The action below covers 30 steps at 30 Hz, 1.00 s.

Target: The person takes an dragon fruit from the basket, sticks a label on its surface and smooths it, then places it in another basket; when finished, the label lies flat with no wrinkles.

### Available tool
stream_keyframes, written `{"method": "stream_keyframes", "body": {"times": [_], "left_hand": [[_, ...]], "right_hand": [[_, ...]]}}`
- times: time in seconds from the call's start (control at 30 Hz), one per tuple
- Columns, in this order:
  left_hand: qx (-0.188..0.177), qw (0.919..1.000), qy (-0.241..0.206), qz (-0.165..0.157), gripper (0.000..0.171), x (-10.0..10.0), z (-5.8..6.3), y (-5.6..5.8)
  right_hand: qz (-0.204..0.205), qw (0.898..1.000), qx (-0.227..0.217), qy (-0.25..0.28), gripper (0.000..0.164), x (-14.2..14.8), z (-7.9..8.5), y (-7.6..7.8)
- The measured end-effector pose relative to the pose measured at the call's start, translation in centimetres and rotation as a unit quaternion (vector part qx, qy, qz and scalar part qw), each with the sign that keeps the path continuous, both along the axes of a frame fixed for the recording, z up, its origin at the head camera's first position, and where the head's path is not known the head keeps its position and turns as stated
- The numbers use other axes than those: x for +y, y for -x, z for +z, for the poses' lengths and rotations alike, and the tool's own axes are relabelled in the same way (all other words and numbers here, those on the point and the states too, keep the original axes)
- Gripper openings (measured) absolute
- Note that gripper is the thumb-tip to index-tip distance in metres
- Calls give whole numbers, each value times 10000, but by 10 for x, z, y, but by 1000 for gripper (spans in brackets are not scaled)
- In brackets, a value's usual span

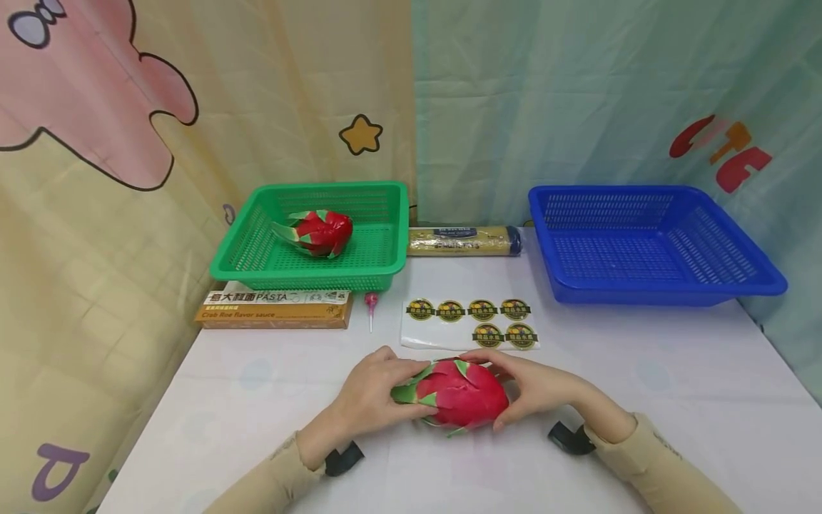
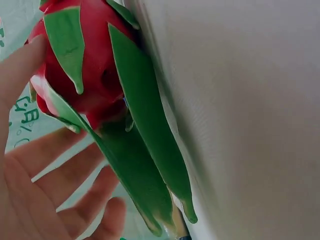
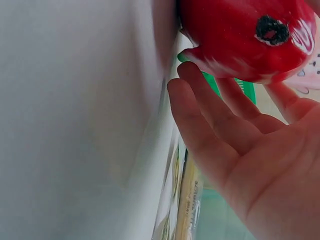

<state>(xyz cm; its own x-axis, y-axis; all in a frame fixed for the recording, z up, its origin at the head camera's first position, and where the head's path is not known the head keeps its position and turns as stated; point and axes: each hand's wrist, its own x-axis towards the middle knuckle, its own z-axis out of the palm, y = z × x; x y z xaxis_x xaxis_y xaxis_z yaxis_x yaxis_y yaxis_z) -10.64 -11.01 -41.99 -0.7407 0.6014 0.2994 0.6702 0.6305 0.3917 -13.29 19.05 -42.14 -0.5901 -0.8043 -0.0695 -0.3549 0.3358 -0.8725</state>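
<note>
A red dragon fruit with green leafy scales lies on its side at the front middle of the white table. My left hand holds its leafy end, thumb in front and fingers behind. Around the rounded end curves my right hand, its thumb at the near side and fingers at the far side. In the left wrist view, long green leaves trail from the dragon fruit beside the spread fingers. The right wrist view shows the dragon fruit's smooth end with a dark round spot.
Behind are a green basket holding another dragon fruit, and a blue basket. Between them lies a pasta pack. A pasta box, a lollipop and a sheet of round stickers lie nearer.
</note>
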Motion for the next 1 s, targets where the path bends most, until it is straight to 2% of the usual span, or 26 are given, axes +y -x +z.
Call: {"method": "stream_keyframes", "body": {"times": [0.07,0.17,0.3,0.4,0.47,0.53,0.6,0.7,0.77,0.8,0.9,1.0], "left_hand": [[-62,9999,77,-58,67,-2,1,0],[-370,9986,189,-313,76,-5,2,1],[-1100,9915,98,-682,83,-16,11,7],[-1677,9824,-427,-700,73,-30,23,20],[-1872,9769,-833,-614,63,-39,31,31],[-1959,9700,-1326,-563,53,-45,37,44],[-2100,9600,-1774,-538,45,-45,39,57],[-2451,9381,-2395,-508,39,-39,31,75],[-2732,9219,-2725,-353,38,-33,21,85],[-2867,9169,-2768,-232,38,-30,19,87],[-3050,9089,-2842,67,40,-21,7,90],[-3074,9108,-2733,361,40,-15,-1,88]], "right_hand": [[26,10000,7,-18,94,1,2,0],[128,9999,-37,62,91,5,5,1],[459,9981,-139,379,82,16,13,8],[679,9960,-121,568,76,26,21,21],[683,9959,-151,579,71,28,26,33],[456,9974,-183,528,67,26,32,45],[35,9983,-296,507,60,17,35,57],[-633,9961,-373,496,52,-3,34,78],[-916,9941,-348,470,47,-18,29,91],[-985,9936,-340,428,46,-25,26,96],[-1094,9936,-198,225,44,-43,17,110],[-1138,9934,-119,24,41,-55,8,120]]}}
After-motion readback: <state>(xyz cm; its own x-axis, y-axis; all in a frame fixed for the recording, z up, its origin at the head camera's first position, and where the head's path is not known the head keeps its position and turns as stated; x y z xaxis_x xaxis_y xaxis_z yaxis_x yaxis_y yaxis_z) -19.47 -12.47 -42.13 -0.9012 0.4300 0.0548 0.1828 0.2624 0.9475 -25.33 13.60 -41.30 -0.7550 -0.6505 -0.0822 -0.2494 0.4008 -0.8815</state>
